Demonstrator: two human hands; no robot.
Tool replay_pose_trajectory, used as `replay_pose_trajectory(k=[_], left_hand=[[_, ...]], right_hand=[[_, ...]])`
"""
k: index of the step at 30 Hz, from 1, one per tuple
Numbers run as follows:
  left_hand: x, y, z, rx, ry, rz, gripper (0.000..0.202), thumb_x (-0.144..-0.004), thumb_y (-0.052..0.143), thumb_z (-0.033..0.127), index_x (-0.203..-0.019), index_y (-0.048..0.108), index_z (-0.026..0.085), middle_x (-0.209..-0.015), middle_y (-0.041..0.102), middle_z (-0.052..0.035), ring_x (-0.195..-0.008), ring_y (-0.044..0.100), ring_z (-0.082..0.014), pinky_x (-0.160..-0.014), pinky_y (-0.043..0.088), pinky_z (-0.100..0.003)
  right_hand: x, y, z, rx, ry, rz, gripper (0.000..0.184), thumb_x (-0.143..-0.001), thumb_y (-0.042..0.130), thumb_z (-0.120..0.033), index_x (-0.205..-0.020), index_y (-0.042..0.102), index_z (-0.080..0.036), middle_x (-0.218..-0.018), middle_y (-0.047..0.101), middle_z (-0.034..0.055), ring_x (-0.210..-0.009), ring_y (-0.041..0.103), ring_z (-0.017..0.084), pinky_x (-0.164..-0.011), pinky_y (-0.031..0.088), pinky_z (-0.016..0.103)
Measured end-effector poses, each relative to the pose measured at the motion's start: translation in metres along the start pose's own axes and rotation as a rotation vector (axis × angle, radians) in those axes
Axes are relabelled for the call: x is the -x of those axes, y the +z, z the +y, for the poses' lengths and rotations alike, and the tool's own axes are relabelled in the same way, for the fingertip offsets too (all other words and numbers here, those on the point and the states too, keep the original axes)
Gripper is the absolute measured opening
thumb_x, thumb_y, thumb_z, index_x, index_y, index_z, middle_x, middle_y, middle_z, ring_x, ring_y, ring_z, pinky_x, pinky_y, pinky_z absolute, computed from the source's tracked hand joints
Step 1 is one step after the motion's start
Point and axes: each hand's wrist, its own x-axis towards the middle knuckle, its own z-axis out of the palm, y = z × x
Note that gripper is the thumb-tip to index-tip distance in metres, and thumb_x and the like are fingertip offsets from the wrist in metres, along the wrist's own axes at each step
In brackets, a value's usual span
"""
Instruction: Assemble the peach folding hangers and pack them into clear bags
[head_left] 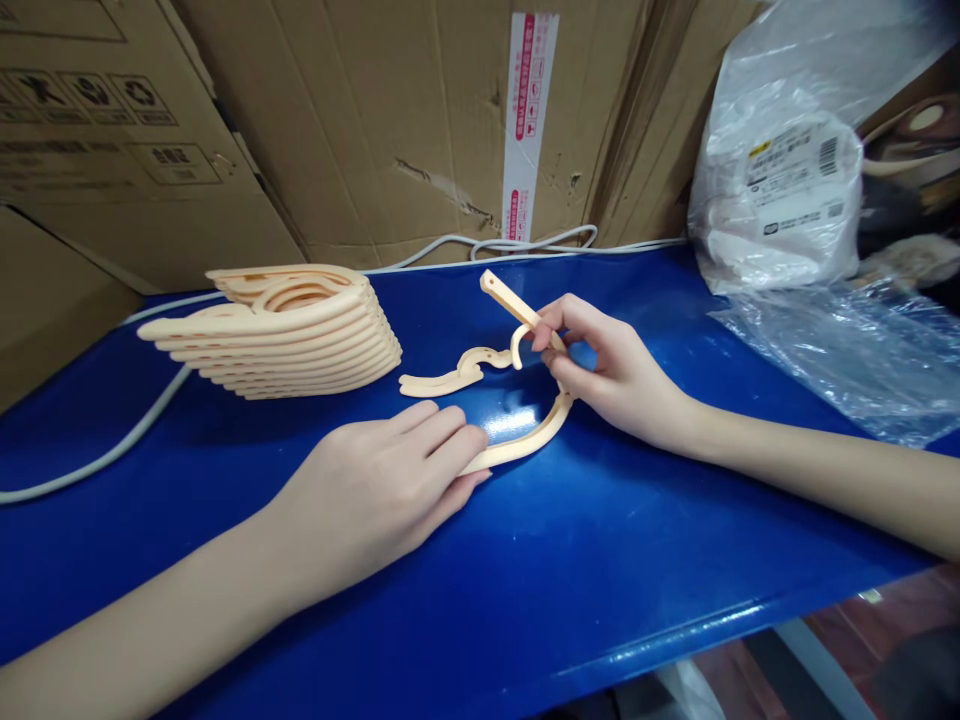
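Observation:
My left hand [394, 470] is closed around one arm of a cream plastic folding hanger [534, 440], just above the blue table. The fingers of my right hand [611, 370] pinch the same hanger by its other arm, which slants up to the left and ends in a small hole. A short curved hook shows beside the right fingertips. Behind the hanger, more cream plastic pieces [442, 381] lie on the table; I cannot tell whether they join it. To the left stands a neat stack of similar folded hangers [315, 330].
Cardboard boxes [390, 110] wall off the back and left of the blue table [450, 620]. A white cable [142, 430] runs along the back and left. Clear plastic wrapping [840, 350] and a bagged item with a label [787, 200] sit at the right.

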Motion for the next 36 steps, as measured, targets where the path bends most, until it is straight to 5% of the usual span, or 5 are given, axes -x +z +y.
replay_pose_trajectory(k=[4,13,20,27,36], left_hand=[[-0.001,0.0,-0.003,-0.019,-0.027,0.021,0.026,-0.105,0.044,0.021,-0.097,0.068,0.018,-0.09,0.071,-0.0043,-0.081,0.069,-0.022,-0.06,0.049,-0.032],[0.0,0.007,-0.008,0.114,-0.169,-0.109,0.048,-0.107,0.039,0.029,-0.147,0.054,0.009,-0.153,0.053,-0.0207,-0.145,0.047,-0.0374,-0.111,0.049,-0.058],[0.001,0.006,-0.005,0.05,-0.2,-0.09,0.054,-0.107,0.039,0.038,-0.144,0.055,0.002,-0.144,0.063,-0.0216,-0.125,0.066,-0.0342,-0.1,0.059,-0.05],[0.0,0.001,-0.005,-0.199,-0.188,-0.013,0.04,-0.106,0.04,0.026,-0.125,0.066,0.002,-0.104,0.076,-0.0171,-0.08,0.074,-0.0295,-0.059,0.056,-0.038],[0.002,0.0,-0.013,-0.264,-0.154,-0.031,0.033,-0.101,0.041,0.008,-0.12,0.068,0.004,-0.084,0.068,-0.009,-0.069,0.068,-0.0251,-0.057,0.05,-0.036]], right_hand=[[-0.002,0.0,0.005,-0.005,0.026,0.011,0.023,-0.083,0.048,-0.001,-0.094,0.058,-0.019,-0.095,0.061,0.0022,-0.082,0.054,0.015,-0.072,0.04,0.03],[-0.006,0.0,0.015,0.037,0.039,0.026,0.017,-0.082,0.053,-0.007,-0.091,0.063,-0.018,-0.093,0.068,0.0031,-0.088,0.061,0.019,-0.081,0.043,0.034],[-0.006,0.0,0.02,0.117,0.06,-0.036,0.015,-0.086,0.055,-0.01,-0.088,0.067,-0.019,-0.092,0.07,0.004,-0.091,0.062,0.021,-0.086,0.044,0.038],[-0.002,0.001,0.01,0.368,0.026,-0.129,0.029,-0.093,0.046,-0.005,-0.086,0.07,-0.021,-0.107,0.07,0.0073,-0.097,0.06,0.023,-0.091,0.039,0.043],[0.0,0.004,0.007,0.477,0.028,-0.099,0.021,-0.094,0.045,-0.006,-0.091,0.06,-0.02,-0.098,0.068,0.0045,-0.089,0.058,0.021,-0.084,0.035,0.038]])
